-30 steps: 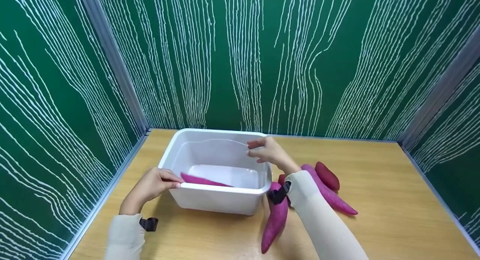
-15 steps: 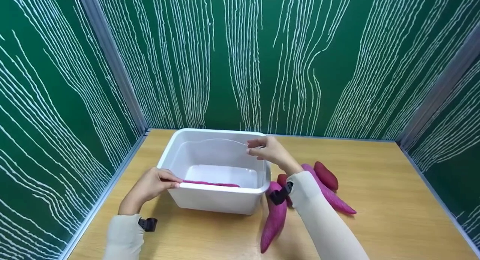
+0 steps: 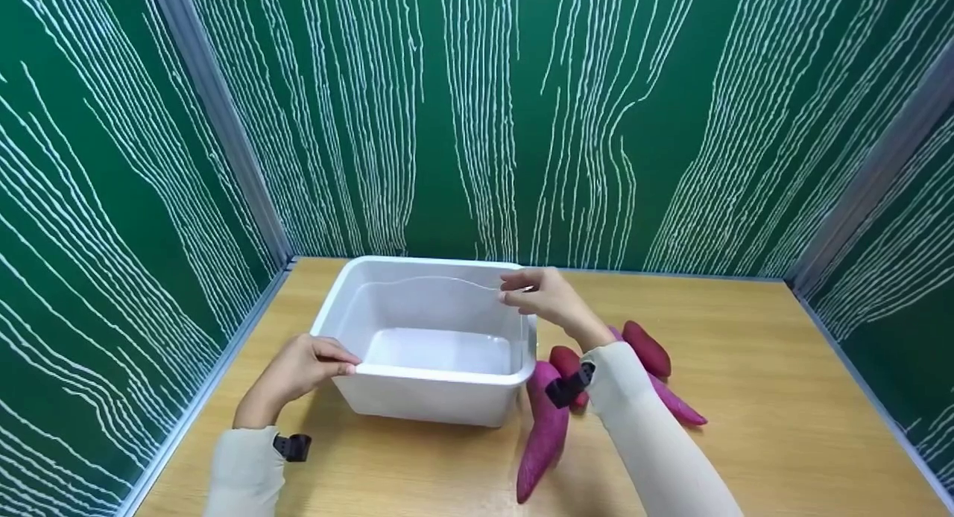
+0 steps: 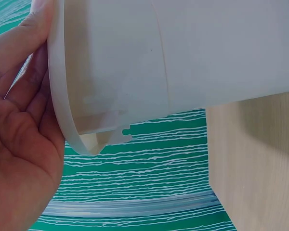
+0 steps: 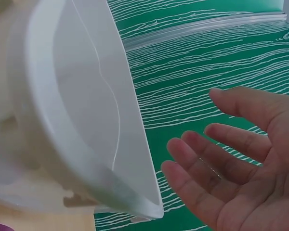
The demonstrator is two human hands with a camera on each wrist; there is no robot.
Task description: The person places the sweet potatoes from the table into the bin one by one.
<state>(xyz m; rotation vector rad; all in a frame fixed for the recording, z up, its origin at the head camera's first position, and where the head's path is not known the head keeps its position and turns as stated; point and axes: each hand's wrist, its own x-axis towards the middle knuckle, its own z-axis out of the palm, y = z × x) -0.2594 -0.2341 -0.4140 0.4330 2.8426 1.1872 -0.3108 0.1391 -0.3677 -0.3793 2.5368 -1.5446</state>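
A white plastic bin [image 3: 425, 394] stands on the table, its inner floor partly visible. My left hand [image 3: 305, 368] pinches the rim at its front left corner, fingers and thumb on either side; the left wrist view shows the hand [image 4: 26, 115] against that rim. Over the bin's right side, my right hand [image 3: 551, 301] holds nothing, its fingers loosely bent. In the right wrist view this hand [image 5: 241, 159] is apart from the rim [image 5: 62, 120]. A long purple sweet potato [image 3: 544, 435] lies right of the bin, near a red sweet potato [image 3: 565, 362].
Further right lie a second red sweet potato [image 3: 647, 349] and a second purple one [image 3: 678, 403], partly behind my right forearm. Green panels [image 3: 477, 129] with white wavy lines rise behind and beside the wooden table [image 3: 805, 398].
The purple sweet potato inside the bin has dropped out of sight behind the front wall. My right hand has shifted slightly right; my left hand stays on the rim.
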